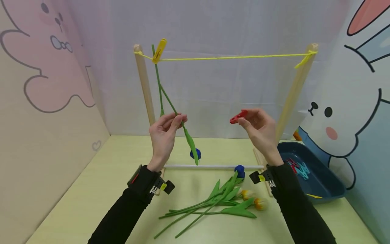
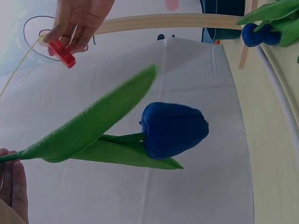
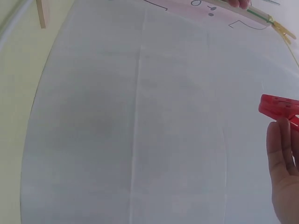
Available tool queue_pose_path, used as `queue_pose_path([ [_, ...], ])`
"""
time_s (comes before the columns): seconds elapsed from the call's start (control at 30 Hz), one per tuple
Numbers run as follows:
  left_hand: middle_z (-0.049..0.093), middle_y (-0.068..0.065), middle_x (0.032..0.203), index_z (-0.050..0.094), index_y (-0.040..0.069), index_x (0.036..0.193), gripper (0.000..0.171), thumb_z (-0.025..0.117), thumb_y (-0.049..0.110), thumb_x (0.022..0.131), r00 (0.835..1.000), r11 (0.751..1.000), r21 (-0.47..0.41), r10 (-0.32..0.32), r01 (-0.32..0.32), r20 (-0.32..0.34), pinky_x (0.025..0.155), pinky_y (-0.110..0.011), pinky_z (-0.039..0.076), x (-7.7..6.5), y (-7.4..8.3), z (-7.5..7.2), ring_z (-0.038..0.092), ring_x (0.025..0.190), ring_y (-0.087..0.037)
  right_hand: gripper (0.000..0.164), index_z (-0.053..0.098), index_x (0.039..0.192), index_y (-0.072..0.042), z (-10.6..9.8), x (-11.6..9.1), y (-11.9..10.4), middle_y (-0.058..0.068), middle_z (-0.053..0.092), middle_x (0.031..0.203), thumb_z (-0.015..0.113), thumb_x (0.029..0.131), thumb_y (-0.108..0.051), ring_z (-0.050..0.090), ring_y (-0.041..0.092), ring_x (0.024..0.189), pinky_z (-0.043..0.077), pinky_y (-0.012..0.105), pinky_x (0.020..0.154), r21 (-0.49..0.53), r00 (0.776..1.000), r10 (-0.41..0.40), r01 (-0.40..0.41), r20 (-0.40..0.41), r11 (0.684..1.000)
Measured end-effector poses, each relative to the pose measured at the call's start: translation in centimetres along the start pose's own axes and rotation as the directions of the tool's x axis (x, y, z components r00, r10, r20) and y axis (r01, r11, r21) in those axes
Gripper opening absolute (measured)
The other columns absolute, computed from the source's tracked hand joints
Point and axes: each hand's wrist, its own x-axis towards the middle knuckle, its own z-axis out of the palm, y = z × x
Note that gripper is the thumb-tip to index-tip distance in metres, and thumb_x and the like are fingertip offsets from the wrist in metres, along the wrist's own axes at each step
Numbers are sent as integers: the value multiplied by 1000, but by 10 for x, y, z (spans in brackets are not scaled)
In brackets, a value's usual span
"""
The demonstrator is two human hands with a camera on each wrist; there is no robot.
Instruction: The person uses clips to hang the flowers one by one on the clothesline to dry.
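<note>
My left hand [image 1: 164, 132] pinches the green stem of a blue tulip [image 2: 175, 130], which slants with its bloom downward. Another stem [image 1: 157, 76] hangs from the yellow string [image 1: 231, 58] in a yellow clothespin [image 1: 159, 51]; its lower end is hidden behind my left hand. In the head view the top of the held stem overlaps this hanging stem. Between right thumb and fingers my right hand [image 1: 259, 130] holds a red clothespin [image 1: 238, 117], below the string and apart from it.
Wooden posts [image 1: 296, 86] carry the string, with a pale bar [image 1: 213, 166] low between them. Several tulips [image 1: 210, 203], blue and yellow-white, lie on the table [image 1: 91, 203]. At right stands a dark blue basin [image 1: 329, 189] with red and light-blue clothespins [image 1: 301, 169].
</note>
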Motion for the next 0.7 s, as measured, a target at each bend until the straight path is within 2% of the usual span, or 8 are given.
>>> queue_pose_path([
  [0.17, 76, -22, 106, 68, -11, 111, 22, 65, 5, 96, 1000, 998, 55, 2, -3, 22, 85, -26, 60, 12, 2, 7, 75, 90, -3, 26, 59, 112, 16, 7, 19, -10, -22, 68, 98, 68, 87, 14, 67, -4, 88, 54, 12, 86, 6, 997, -62, 62, 39, 998],
  [0.23, 73, -28, 108, 69, -9, 110, 20, 66, 6, 96, 999, 997, 82, 13, -16, 33, 86, -26, 60, 17, 3, 8, 74, 90, -2, 28, 59, 111, 17, 9, 26, -13, -20, 68, 99, 69, 85, 15, 67, -4, 88, 54, 13, 89, 7, 993, -103, 103, 52, 995],
  [0.3, 73, -29, 108, 69, -8, 110, 20, 66, 5, 96, 999, 995, 91, 21, -25, 46, 86, -26, 60, 23, 5, 10, 74, 89, -1, 30, 59, 110, 17, 12, 34, -16, -10, 71, 99, 71, 83, 16, 67, -4, 88, 54, 14, 91, -5, 985, -158, 159, 65, 987],
  [0.37, 73, -30, 108, 69, -10, 110, 20, 66, 4, 96, 998, 995, 92, 28, -32, 52, 85, -25, 60, 28, 6, 12, 74, 88, 0, 30, 59, 109, 17, 14, 41, -19, 5, 73, 99, 72, 82, 15, 67, -3, 88, 54, 15, 92, -40, 972, -218, 222, 86, 974],
  [0.43, 73, -29, 108, 69, -11, 110, 20, 66, 2, 96, 998, 995, 89, 30, -35, 53, 84, -24, 60, 33, 7, 13, 74, 87, 0, 30, 60, 107, 17, 17, 48, -22, 19, 72, 98, 73, 81, 16, 66, -4, 88, 54, 15, 92, -68, 955, -277, 285, 106, 956],
  [0.5, 73, -30, 108, 69, -12, 111, 21, 66, 2, 95, 998, 994, 100, 28, -33, 54, 84, -23, 60, 38, 7, 12, 74, 87, 2, 29, 60, 107, 17, 19, 54, -26, 28, 69, 98, 73, 81, 16, 65, -6, 90, 54, 16, 93, -91, 933, -335, 348, 132, 933],
  [0.6, 73, -28, 109, 69, -11, 112, 23, 67, 5, 95, 998, 991, 129, 15, -22, 55, 84, -22, 59, 43, 7, 11, 73, 87, 3, 30, 60, 106, 17, 21, 64, -31, 29, 70, 97, 75, 80, 16, 65, -4, 90, 54, 17, 92, -102, 904, -400, 417, 153, 903],
  [0.7, 73, -27, 110, 70, -9, 113, 24, 67, 8, 96, 999, 988, 155, 2, -10, 53, 84, -22, 59, 48, 7, 11, 73, 86, 4, 28, 62, 103, 15, 22, 73, -36, 27, 71, 96, 77, 80, 12, 69, 12, 88, 53, 18, 91, -132, 876, -447, 472, 180, 872],
])
